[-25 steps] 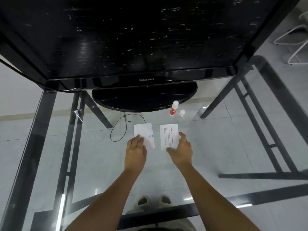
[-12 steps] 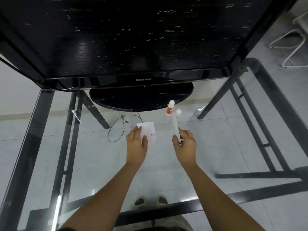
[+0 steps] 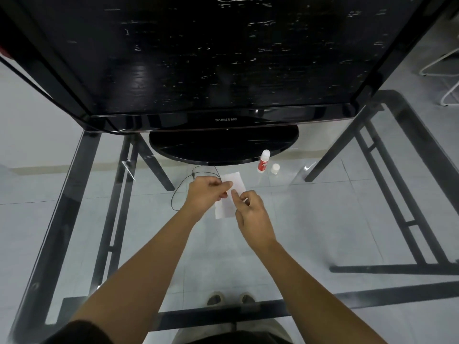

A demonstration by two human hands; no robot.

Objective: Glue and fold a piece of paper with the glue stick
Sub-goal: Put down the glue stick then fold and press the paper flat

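A white piece of paper, folded over onto itself, lies on the glass table between my hands. My left hand has its fingers curled and pinches the paper's left edge. My right hand pinches the paper near its middle with thumb and forefinger and hides part of it. The glue stick, white with a red label, stands upright behind the paper near the monitor base. Its white cap sits just to its right.
A large black Samsung monitor on an oval base fills the far half of the glass table. Black frame bars run beneath the glass. A black cable loops under my left hand. White chair legs stand at far right.
My right hand swung the paper's right half up and over onto the left half. Both hands then closed together on the folded paper, and the view shifted slightly.
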